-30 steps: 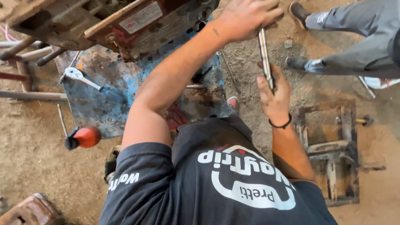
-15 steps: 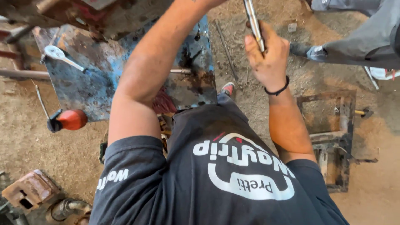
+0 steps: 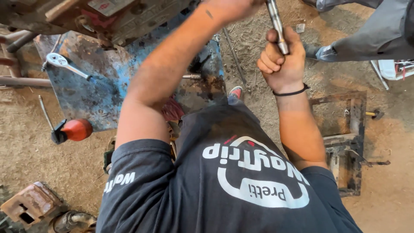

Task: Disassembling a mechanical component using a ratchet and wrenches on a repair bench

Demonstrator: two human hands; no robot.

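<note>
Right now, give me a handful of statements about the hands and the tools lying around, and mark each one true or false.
1. The right hand is closed around a long metal bar. True.
2. The left hand rests on the dirt ground. False: it is raised at the top edge of the picture, near the bar.
3. A ratchet wrench lies on the rusty blue metal plate. True.
4. The right wrist is bare. False: it wears a black band.
5. An orange-red rounded object sits beside the plate's lower left corner. True.
</note>
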